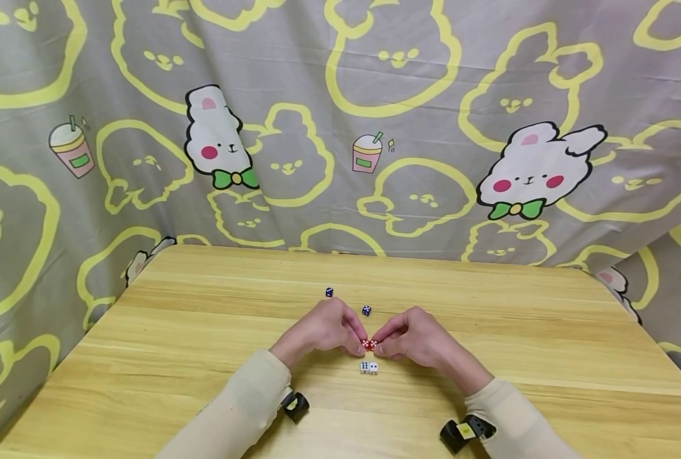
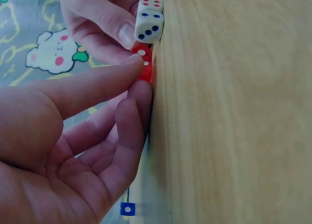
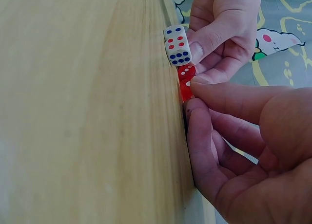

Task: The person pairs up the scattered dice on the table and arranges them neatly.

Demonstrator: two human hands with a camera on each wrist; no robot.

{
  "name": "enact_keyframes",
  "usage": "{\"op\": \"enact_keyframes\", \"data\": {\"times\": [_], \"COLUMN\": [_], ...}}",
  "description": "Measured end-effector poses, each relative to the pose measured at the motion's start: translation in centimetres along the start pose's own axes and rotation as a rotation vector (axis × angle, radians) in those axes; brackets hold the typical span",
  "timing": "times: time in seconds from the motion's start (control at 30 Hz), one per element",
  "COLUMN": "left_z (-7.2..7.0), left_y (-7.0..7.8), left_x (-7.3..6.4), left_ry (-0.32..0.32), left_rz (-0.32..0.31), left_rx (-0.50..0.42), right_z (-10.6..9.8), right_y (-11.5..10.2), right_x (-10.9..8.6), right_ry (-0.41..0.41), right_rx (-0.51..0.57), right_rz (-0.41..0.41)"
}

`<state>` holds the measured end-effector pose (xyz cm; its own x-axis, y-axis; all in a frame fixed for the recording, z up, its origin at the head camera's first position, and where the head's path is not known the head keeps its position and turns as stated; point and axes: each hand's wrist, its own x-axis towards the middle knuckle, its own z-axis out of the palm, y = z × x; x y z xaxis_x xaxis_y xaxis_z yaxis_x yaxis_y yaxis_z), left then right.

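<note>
Two small red dice with white pips sit side by side on the tabletop, between the fingertips of both hands. My left hand (image 1: 330, 326) pinches the left red die (image 1: 365, 344) between thumb and fingers. From the other side, my right hand (image 1: 419, 338) pinches the right red die (image 1: 373, 345); the fingers partly hide both dice. Just nearer to me, a white die (image 1: 365, 368) stands beside a second white die (image 1: 373, 368), their sides close together. In the right wrist view, the right thumb and forefinger close on a red die (image 3: 186, 90) low over the wood.
Beyond the hands lie two dark blue dice, one (image 1: 366, 310) just past the fingertips and another (image 1: 329, 292) farther back to the left. The wooden table (image 1: 203, 331) ends at a patterned grey curtain (image 1: 294, 83). Black wrist cameras hang under both sleeves.
</note>
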<state>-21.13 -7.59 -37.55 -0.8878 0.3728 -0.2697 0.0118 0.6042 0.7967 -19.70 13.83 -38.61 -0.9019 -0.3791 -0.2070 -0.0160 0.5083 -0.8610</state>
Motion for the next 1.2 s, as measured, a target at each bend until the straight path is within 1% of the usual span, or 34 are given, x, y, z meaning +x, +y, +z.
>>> {"op": "enact_keyframes", "data": {"times": [0.4, 0.67, 1.2], "left_z": [-0.04, -0.03, -0.02], "left_y": [-0.08, -0.04, -0.18], "left_x": [0.02, -0.05, 0.05], "left_ry": [-0.002, -0.009, -0.014], "left_rz": [-0.001, -0.004, 0.008], "left_rx": [-0.007, -0.034, -0.026], "right_z": [0.04, -0.01, -0.11], "right_y": [0.04, -0.03, -0.08], "right_x": [0.02, -0.01, -0.04], "right_ry": [0.002, -0.003, -0.015], "right_rx": [-0.004, -0.003, 0.013], "right_rz": [0.009, 0.012, 0.009]}}
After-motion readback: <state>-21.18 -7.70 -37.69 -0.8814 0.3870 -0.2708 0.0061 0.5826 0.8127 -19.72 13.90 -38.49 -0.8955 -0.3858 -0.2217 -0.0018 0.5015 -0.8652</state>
